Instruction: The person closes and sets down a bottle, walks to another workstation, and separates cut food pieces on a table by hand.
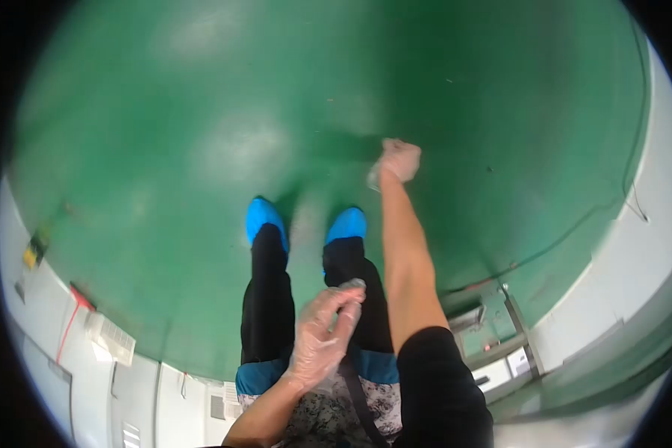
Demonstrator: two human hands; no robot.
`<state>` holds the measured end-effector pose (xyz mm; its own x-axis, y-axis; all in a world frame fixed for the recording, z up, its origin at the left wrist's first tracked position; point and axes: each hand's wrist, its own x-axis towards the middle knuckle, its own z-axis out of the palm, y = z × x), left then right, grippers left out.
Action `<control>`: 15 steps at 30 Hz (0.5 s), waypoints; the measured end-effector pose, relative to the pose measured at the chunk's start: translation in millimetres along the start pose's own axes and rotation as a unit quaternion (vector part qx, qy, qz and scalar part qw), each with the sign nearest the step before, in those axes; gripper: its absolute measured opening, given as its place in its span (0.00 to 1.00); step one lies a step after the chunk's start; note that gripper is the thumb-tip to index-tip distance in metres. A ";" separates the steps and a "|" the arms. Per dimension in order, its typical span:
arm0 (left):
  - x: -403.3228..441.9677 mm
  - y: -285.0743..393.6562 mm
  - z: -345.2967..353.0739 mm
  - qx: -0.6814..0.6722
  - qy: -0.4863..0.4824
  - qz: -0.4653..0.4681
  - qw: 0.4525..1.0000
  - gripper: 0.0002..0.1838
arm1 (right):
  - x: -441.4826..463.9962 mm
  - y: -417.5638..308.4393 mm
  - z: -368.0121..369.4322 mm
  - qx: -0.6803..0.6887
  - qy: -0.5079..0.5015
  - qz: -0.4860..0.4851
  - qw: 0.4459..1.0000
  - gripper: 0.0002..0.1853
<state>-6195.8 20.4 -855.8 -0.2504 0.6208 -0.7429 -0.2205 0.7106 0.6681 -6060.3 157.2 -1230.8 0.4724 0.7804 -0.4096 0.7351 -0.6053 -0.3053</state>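
Note:
My left hand (325,336), in a clear plastic glove, is in front of my lap with thumb and fingers pinched together. Something small and greyish shows at the fingertips; whether it is an object or loose glove film I cannot make out. Stretched out ahead over the floor is my right hand (400,159), also in a clear glove, its fingers curled closed. Loose glove film hangs at that wrist. Whatever those fingers may hold is hidden. Both hands are apart from each other and from the floor.
My feet in blue shoe covers (264,215) stand on a shiny green floor (201,97). A dark cable (567,233) runs along the floor at right, near a metal frame (517,321). At left, a red-handled tool (79,299) and a white slatted unit (112,337) stand by the wall.

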 end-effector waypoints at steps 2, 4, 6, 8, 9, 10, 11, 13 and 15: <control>1.1 -4.8 2.3 -0.011 -0.004 -0.014 1.000 0.12 | 1.1 4.7 0.1 -0.072 0.008 -0.064 0.995 0.09; -3.0 -14.1 11.3 -0.044 0.000 -0.074 0.996 0.12 | -19.1 -13.6 -20.3 0.169 -0.052 -0.071 0.982 0.12; -6.1 -31.8 21.4 -0.163 0.010 -0.105 0.981 0.12 | -42.6 -2.2 -35.2 0.034 -0.074 -0.149 0.985 0.10; -8.7 -67.9 19.5 -0.283 -0.025 -0.156 0.946 0.11 | -76.2 5.3 -55.1 0.267 -0.253 0.070 0.927 0.17; -13.8 -97.1 19.3 -0.274 -0.018 -0.145 0.950 0.11 | -96.8 14.8 -69.5 0.338 -0.302 0.080 0.888 0.15; -19.6 -120.1 19.7 -0.185 -0.015 -0.082 0.979 0.11 | -117.7 5.4 -99.9 0.297 -0.326 0.074 0.895 0.14; -24.9 -135.2 13.0 -0.096 -0.011 -0.017 0.995 0.11 | -141.2 -6.0 -127.5 0.254 -0.349 0.069 0.900 0.12; -42.2 -140.2 -9.7 0.077 -0.034 0.024 0.996 0.08 | -174.1 -9.4 -177.5 0.318 -0.354 0.119 0.871 0.10; -61.5 -130.3 -46.7 0.142 -0.090 0.014 0.986 0.08 | -201.6 7.3 -214.4 0.492 -0.359 0.268 0.746 0.10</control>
<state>-6195.7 -125.8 -895.3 -0.0751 0.6713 -0.7374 0.0632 0.7412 0.6683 -6045.9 29.2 -966.2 -0.0707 0.3128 -0.9472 -0.3466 -0.8981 -0.2707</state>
